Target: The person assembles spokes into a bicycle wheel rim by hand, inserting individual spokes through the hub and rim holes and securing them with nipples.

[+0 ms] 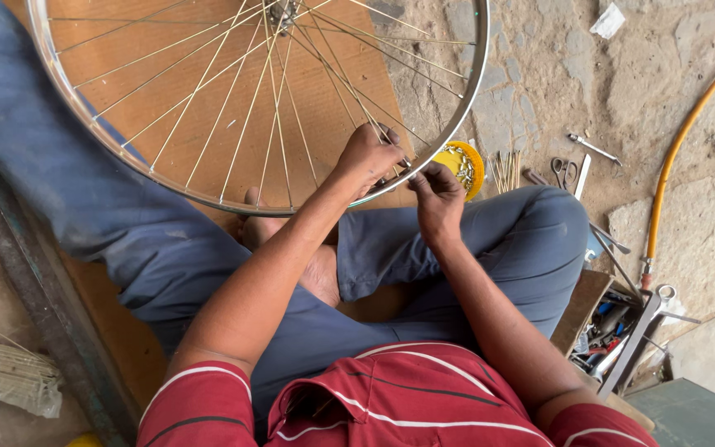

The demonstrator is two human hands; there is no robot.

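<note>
We rest the bicycle wheel [233,99] over our crossed legs, its shiny metal rim curving between both hands; our left hand [367,157] curls its fingers tight on the rim and a thin steel spoke; our right hand [436,199] pinches narrow at the same spot, though we cannot tell what it grips; a round yellow dish [467,161] of small metal parts sits just beyond, on rough stone floor [589,74].

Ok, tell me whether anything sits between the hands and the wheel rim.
Nothing visible does. The left hand rests on the wheel rim among the spokes, and the right hand meets it at the same spot from just outside. The yellow dish lies beyond the rim, off to the side.
</note>
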